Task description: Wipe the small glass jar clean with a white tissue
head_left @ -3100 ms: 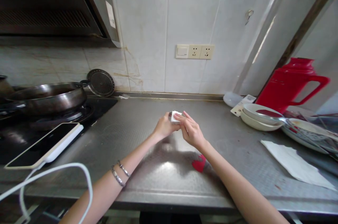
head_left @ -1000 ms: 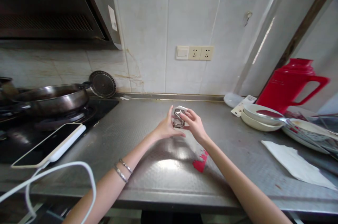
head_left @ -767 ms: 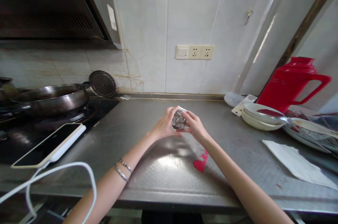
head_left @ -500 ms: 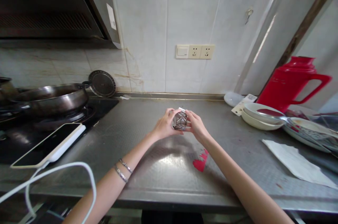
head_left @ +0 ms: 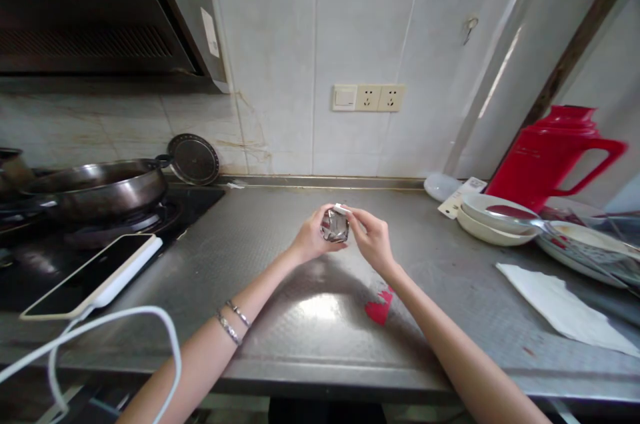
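Above the middle of the counter, my left hand (head_left: 313,237) is wrapped round a small, round, shiny silver-brown object (head_left: 335,227), glassy or foil-like; its exact kind I cannot make out. A small white piece (head_left: 341,209) shows at its top edge. The fingertips of my right hand (head_left: 373,237) pinch that white piece at the right, while the other fingers curl inward. Below the right wrist, a torn red scrap (head_left: 380,307) lies on the metal counter (head_left: 280,344).
On the left are a steel pan (head_left: 100,191) on the stove, a phone (head_left: 90,274) and a white cable (head_left: 165,321). To the right stand a red thermos (head_left: 545,157), stacked bowls (head_left: 495,224) and a white paper napkin (head_left: 565,311). A tiled wall with sockets (head_left: 380,98) rises behind.
My right hand has drawn its fingers in from the object's side to a pinch at the white piece. The object has turned and shifted slightly left in my left hand.
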`<move>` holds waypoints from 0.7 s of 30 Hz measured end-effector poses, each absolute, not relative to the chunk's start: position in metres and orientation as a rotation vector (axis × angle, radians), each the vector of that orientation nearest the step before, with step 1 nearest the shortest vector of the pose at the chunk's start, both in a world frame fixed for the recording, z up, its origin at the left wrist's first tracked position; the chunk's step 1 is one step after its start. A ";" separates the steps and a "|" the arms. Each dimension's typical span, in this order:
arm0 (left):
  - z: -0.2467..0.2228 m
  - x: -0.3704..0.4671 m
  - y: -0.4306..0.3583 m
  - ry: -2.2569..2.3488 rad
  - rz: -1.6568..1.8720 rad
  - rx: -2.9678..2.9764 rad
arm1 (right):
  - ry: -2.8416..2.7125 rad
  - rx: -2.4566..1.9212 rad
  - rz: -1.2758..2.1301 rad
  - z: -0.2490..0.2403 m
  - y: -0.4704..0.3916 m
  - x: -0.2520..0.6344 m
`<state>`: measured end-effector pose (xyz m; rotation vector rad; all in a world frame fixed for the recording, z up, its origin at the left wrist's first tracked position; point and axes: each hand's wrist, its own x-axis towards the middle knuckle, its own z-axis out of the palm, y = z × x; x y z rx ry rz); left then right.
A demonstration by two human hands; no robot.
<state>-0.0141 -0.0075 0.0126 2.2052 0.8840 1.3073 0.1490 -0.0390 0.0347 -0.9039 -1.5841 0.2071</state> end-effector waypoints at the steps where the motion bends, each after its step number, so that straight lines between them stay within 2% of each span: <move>1: 0.012 -0.013 -0.007 0.882 1.317 2.178 | -1.613 -0.889 0.177 0.034 -0.041 0.148; 11: 0.007 -0.003 -0.010 0.874 1.414 1.944 | -1.689 -0.789 -0.177 0.028 -0.042 0.148; 17: 0.008 -0.009 -0.002 0.866 1.424 1.917 | -1.747 -0.657 -0.220 0.031 -0.046 0.147; 21: 0.008 -0.016 0.001 0.932 1.398 2.012 | -1.646 -0.806 -0.197 0.032 -0.046 0.148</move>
